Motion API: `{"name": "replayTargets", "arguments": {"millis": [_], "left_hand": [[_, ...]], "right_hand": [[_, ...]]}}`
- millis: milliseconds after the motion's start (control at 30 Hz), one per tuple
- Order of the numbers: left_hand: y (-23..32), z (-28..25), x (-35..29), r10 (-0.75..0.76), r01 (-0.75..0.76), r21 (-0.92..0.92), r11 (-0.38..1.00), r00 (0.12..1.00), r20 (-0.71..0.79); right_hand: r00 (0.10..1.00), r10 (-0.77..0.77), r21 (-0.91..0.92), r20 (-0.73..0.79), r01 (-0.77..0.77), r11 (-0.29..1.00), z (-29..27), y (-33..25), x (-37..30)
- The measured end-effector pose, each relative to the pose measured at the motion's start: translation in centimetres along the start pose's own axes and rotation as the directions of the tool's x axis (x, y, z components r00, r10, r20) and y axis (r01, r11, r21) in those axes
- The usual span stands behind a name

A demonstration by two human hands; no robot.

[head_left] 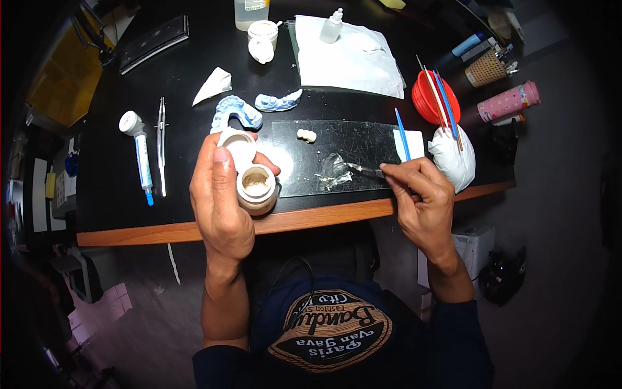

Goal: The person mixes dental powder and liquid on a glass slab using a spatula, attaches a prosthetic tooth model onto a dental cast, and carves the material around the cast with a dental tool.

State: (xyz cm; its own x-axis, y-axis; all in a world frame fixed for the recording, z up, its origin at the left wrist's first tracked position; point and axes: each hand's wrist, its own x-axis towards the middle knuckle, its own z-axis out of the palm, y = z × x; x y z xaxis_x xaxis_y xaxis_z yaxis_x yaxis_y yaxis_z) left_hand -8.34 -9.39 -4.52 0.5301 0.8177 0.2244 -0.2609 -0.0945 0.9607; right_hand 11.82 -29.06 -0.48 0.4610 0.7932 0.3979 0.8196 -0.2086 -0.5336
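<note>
My left hand (223, 194) is wrapped round a small white jar (258, 202), its hinged lid (238, 148) flipped up. Pale beige powder lies inside it. Between the fingertips of my right hand (424, 198) is a thin metal spatula (369, 171), its tip down at a whitish smear of paste (335, 172). That smear is spread on a glass slab (369, 144) lying on the black table. A small white dental crown piece (306, 135) sits near the slab's far left part. Beyond my left hand are a blue arch-shaped dental mold (236, 111) and a shorter blue piece (279, 101).
Tweezers (162, 146) and a syringe (142, 159) lie at left. A white tissue sheet (350, 61) bears a dropper bottle (332, 27); an open white jar (263, 35) stands beside it. At right are a blue stick (403, 133), a red bowl (424, 97) and a white bag (451, 162).
</note>
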Motion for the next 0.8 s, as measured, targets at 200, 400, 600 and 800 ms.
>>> {"name": "replayTargets", "arguments": {"millis": [200, 400, 600, 800], "left_hand": [[0.1, 0.3, -0.3, -0.005, 0.004, -0.054, 0.999, 1.0, -0.028], [0.0, 0.3, -0.2, 0.015, -0.016, -0.033, 0.999, 1.0, -0.011], [0.2, 0.2, -0.2, -0.031, 0.031, 0.012, 0.999, 0.999, 0.007], [0.3, 0.2, -0.2, -0.03, 0.03, 0.01, 1.0, 0.999, 0.018]], "right_hand": [[0.998, 0.058, 0.002, -0.014, -0.058, 0.998, 0.7, -0.8, -1.8], [1.0, 0.012, -0.126, -0.025, -0.015, 0.992, 0.9, -1.4, -2.5], [1.0, 0.016, -0.15, -0.007, -0.017, 0.989, 1.2, -2.5, -3.0], [0.999, 0.03, -0.173, 0.013, -0.027, 0.984, 1.3, -3.0, -3.2]]}}
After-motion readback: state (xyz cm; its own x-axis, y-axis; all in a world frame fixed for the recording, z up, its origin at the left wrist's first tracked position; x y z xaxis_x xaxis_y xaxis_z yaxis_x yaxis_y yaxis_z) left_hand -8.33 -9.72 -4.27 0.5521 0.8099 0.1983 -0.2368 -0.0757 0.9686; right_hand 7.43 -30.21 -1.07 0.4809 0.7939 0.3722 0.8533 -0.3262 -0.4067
